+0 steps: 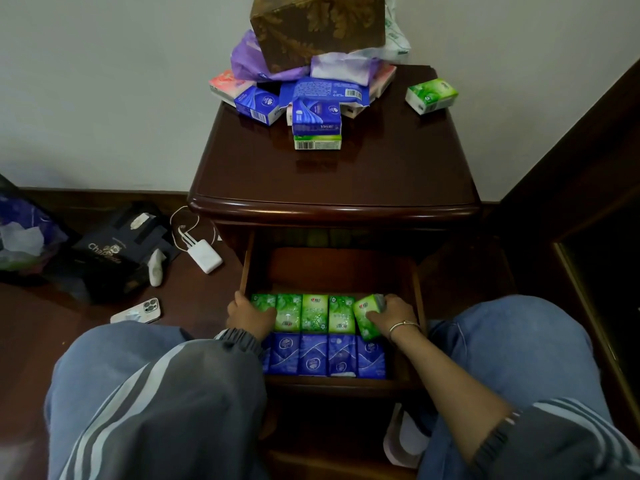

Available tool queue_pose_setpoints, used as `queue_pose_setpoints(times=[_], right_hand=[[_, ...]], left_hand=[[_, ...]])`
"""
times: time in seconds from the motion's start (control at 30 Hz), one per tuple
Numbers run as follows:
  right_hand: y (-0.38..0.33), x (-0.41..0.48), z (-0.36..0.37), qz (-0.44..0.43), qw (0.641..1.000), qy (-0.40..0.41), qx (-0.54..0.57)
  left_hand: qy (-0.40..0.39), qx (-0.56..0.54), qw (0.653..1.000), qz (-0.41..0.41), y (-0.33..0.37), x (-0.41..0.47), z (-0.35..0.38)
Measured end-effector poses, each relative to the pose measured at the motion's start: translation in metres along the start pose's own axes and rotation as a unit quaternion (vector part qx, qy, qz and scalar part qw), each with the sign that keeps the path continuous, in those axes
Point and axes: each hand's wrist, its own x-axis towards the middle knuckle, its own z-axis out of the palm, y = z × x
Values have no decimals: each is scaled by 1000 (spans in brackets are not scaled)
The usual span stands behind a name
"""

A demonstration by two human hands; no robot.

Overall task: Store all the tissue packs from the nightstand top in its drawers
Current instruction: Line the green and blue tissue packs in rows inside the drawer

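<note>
The dark wooden nightstand (332, 174) has its top drawer (417, 299) pulled open. Inside lie a row of green tissue packs (315, 313) and, nearer me, a row of blue packs (313, 355). My right hand (391, 315) grips a tilted green pack (365, 315) at the row's right end. My left hand (247, 315) rests curled on the leftmost green pack (261, 302). On the nightstand top remain a lone green pack (431, 95) at the right and a pile of blue, pink and green packs (315, 112) at the back.
A patterned brown box (318, 26) sits on purple and white plastic bags at the back of the top. On the floor to the left lie a phone (138, 311), a white charger with cable (206, 259) and a black bag (117, 251). My knees flank the drawer.
</note>
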Motion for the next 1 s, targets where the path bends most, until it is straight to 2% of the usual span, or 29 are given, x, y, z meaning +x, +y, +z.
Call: queue_pose_setpoints(times=[0.2, 0.37, 0.47, 0.6, 0.7, 0.87, 1.0], right_hand=[[6, 8, 10, 38, 980, -26, 196], [12, 11, 14, 57, 962, -47, 261], [18, 15, 19, 81, 970, -55, 224], [19, 19, 22, 63, 992, -28, 103], [16, 18, 20, 56, 993, 0, 101], [12, 18, 20, 16, 997, -46, 66], [7, 26, 11, -17, 999, 2, 46]], left_hand=[[-24, 20, 999, 14, -6, 2, -2], [-26, 37, 999, 19, -8, 5, 2], [-23, 46, 999, 19, -9, 7, 4], [-16, 53, 998, 17, -10, 8, 6], [-10, 58, 998, 17, -9, 8, 8], [-9, 56, 998, 14, -10, 10, 9], [-11, 56, 998, 14, -10, 11, 10]])
